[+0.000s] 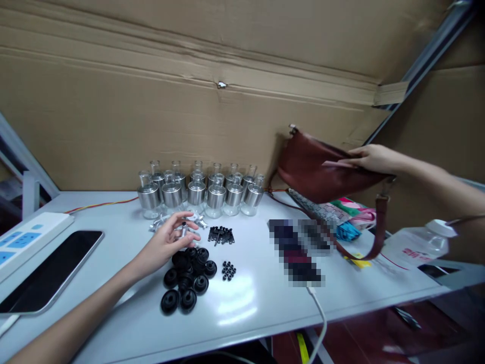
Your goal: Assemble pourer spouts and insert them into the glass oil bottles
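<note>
My right hand point(373, 157) is raised at the right and grips the upper edge of a brown leather shoulder bag point(314, 169), whose strap point(380, 227) hangs down towards the table. A pale flat strip point(335, 164) shows by its fingertips; I cannot tell what it is. Over the table's left middle, my left hand point(170, 240) has curled fingers around a small silvery tube with a dark top point(184, 229). Silver lever-like parts point(197, 220) lie just behind those fingers. Black round stoppers point(188, 299) are spread below, partly covered by the hand.
Several glass bottles with metal bands point(216, 197) stand in rows along the cardboard wall point(212, 126). Small black parts point(221, 235) and tiny black nuts point(228, 271) lie mid-table. A phone point(53, 270), a power strip point(26, 240), a plastic bottle point(420, 245) and a white cable point(321, 313) surround them.
</note>
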{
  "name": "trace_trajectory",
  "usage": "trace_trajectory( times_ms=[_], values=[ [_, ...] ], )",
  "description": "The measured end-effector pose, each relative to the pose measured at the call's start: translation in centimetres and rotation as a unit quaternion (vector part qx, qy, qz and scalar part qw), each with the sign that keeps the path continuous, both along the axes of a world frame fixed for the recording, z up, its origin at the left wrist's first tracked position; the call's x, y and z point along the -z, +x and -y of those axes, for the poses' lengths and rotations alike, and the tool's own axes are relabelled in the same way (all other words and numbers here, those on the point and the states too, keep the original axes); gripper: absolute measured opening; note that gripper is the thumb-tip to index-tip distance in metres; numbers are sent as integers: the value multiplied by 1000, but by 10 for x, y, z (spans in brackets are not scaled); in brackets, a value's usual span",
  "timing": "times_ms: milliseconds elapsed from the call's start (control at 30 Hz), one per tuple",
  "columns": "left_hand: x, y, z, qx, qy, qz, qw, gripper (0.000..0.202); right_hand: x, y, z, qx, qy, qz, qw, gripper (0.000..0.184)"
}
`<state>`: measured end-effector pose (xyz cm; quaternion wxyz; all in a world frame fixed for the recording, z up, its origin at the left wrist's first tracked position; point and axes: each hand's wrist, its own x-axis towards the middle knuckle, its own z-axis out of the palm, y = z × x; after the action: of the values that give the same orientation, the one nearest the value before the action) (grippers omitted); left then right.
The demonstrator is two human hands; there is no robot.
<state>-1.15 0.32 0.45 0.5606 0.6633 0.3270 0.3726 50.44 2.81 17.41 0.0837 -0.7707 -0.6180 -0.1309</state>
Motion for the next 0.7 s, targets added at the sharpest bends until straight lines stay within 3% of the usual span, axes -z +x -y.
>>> trace_trajectory(
  times_ms=[100, 200, 400, 567, 700],
  values=[
    [3, 0, -2, 5, -1, -6, 1000, 45, 25, 7, -7, 4, -107, -36, 994, 38],
    [6, -1, -3, 16, -9, -23, 1000, 40, 43, 9, -14, -7, -130, -50, 990, 40],
    [4, -2, -3, 16, -1, -55, 998, 31, 60, 1, -26, -40, -160, -49, 985, 54],
    [5, -2, -3, 26, 4, -60, 998, 29, 73, -6, -27, -44, -121, 7, 992, 71],
    [5, -6, -2, 19, 9, -62, 998, 30, 77, -21, -13, -30, -65, 52, 996, 73]
  ],
)
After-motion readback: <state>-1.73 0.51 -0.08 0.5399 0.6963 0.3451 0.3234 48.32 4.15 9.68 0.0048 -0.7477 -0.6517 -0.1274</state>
